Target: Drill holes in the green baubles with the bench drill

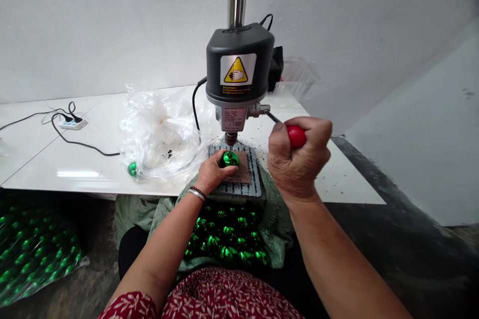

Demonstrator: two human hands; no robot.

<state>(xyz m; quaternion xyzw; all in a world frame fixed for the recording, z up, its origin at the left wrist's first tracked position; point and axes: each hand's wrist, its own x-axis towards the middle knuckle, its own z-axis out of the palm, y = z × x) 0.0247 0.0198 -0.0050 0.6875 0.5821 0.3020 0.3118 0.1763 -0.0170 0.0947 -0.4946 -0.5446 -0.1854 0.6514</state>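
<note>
A shiny green ball (230,158) rests on a brown board (244,172) on the base of a drill press (239,67). My left hand (214,173) grips the ball from its left and front, thumb and fingers around it. Right above the ball is the drill chuck (231,138), with its thin bit at the ball's top; whether it has gone in I cannot tell. My right hand (299,157) is closed in a fist around the red knob (297,136) of the press's feed lever, to the right of the machine.
Many green balls (228,239) lie in a green cloth sack below the table edge. A full plastic bag of balls (33,249) stands at left. On the white table (90,174) are a crumpled clear bag (157,129), a loose green ball (132,169), a power strip (74,123) and dark shavings.
</note>
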